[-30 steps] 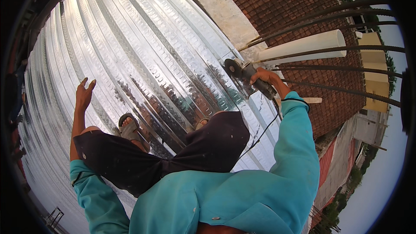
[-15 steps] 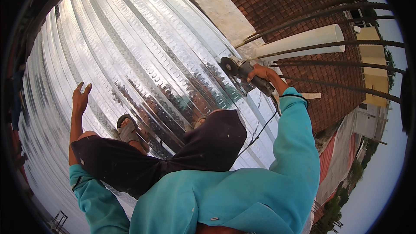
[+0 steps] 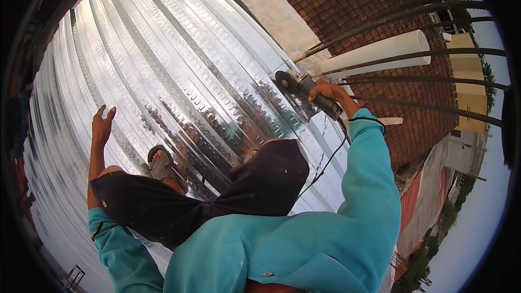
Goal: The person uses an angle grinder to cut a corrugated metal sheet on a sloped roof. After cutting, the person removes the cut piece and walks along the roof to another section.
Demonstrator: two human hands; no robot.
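My right hand [image 3: 329,93] is wrapped round the body of an angle grinder [image 3: 310,90], out to my right at the edge of the metal decking. The grinder's dark round disc [image 3: 286,80] faces up and left; whether it touches the sheet I cannot tell. A black power cord [image 3: 325,167] runs from its rear end back toward my knee. Shiny ribbed metal decking sheets [image 3: 163,54] spread beneath me. Past my left knee my left hand [image 3: 101,122] hangs above the decking, fingers apart and holding nothing.
Several rusty reinforcing bars [image 3: 423,55] jut out on the right, beside a white pipe [image 3: 380,54]. A concrete ledge [image 3: 271,8] borders the decking, with a brown tiled roof [image 3: 353,0] beyond. My sandalled foot [image 3: 161,165] rests on the ribs.
Almost nothing differs. My left hand has shifted very slightly, and the grinder stays at nearly the same spot in my right hand.
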